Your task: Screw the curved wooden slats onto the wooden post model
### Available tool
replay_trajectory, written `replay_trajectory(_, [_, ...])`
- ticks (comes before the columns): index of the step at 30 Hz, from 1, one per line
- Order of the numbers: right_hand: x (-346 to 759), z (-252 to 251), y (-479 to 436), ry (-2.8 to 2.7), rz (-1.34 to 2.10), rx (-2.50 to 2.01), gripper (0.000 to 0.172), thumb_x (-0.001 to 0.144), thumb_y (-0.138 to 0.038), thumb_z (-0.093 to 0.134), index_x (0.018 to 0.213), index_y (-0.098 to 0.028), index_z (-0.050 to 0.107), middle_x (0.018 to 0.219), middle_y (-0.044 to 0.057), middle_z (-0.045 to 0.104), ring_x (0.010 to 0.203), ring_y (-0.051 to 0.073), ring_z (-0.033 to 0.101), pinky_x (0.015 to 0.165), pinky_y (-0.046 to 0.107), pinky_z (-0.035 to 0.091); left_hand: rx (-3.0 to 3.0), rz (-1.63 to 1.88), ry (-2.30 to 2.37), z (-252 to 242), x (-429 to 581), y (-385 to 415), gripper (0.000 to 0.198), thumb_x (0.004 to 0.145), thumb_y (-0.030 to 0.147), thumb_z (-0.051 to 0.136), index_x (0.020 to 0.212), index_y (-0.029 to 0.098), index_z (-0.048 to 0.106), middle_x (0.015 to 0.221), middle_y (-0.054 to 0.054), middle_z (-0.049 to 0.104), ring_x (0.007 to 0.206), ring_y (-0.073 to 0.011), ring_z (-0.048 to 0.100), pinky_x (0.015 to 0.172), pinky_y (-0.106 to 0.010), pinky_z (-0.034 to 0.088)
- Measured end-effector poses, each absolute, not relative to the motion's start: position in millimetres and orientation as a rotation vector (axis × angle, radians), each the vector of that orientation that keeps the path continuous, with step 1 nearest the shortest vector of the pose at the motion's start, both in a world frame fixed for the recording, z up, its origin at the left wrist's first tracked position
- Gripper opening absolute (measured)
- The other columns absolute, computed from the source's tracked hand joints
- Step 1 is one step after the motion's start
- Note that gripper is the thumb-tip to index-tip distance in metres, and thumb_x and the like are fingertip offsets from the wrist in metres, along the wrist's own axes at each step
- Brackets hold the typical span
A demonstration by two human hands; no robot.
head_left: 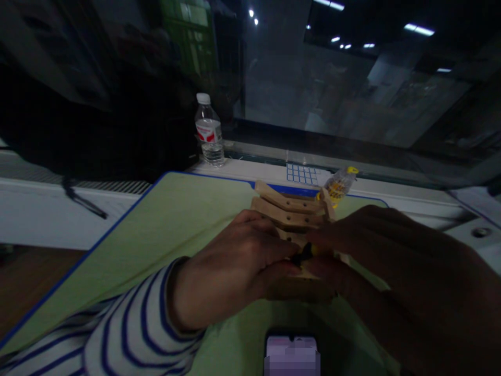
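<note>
A light wooden frame of curved slats with drilled holes stands on the green tabletop in front of me. My left hand, in a striped sleeve, reaches over its near left side, thumb and forefinger pinched at a small dark and yellow piece. From the right, my right hand has its thumb and forefinger closed on the yellow end of that piece. Fingertips and shadow cover most of it, so its kind is unclear. Both hands hide much of the frame's nearer part.
A phone lies at the near edge of view. A water bottle stands on the sill by the window. A clear container with a yellow lid leans behind the frame. The green table has a blue edge.
</note>
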State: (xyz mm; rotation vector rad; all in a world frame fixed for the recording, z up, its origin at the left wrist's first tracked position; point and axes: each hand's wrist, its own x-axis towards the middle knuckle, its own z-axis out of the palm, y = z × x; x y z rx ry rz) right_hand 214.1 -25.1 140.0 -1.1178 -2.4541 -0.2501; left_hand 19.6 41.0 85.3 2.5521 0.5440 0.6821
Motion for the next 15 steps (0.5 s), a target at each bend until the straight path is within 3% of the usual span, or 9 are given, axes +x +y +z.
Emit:
replay_trajectory(5, [211.7,142.6,-24.2,-2.443,-0.257,-1.154,0.017,0.094,-0.022,0.046,0.093,-0.022,0.063,0.087,0.002,0.071,0.079,0.016,0.065,0.086,0.026,0.052,2.583,0.673,0.607,84.3,18.9,40.8,0.018,0.094,0.028,0.053,0.098,0.021,0.069,0.094,-0.003,0.072,0.097,-0.0202,0.065,0.091,-0.035,0.045])
replay_trajectory(11, [210.8,142.2,-20.8,-2.421,-0.273,-1.134,0.023,0.095,-0.025,0.044,0.09,-0.019,0.065,0.089,0.005,0.073,0.08,0.019,0.067,0.074,0.032,0.053,2.632,0.703,0.563,83.7,20.0,42.9,0.019,0.094,0.028,0.053,0.091,0.018,0.069,0.088,-0.002,0.072,0.086,-0.0187,0.067,0.083,-0.035,0.046])
replay_trajectory(15, [211.5,136.3,-19.0,-2.391,-0.275,-1.226,0.017,0.095,-0.029,0.051,0.101,-0.019,0.063,0.098,0.003,0.072,0.088,0.018,0.067,0.085,0.031,0.051,2.629,0.679,0.539,82.9,22.6,47.2,0.015,0.093,0.024,0.056,0.096,0.019,0.07,0.096,-0.003,0.073,0.092,-0.0179,0.067,0.085,-0.032,0.046])
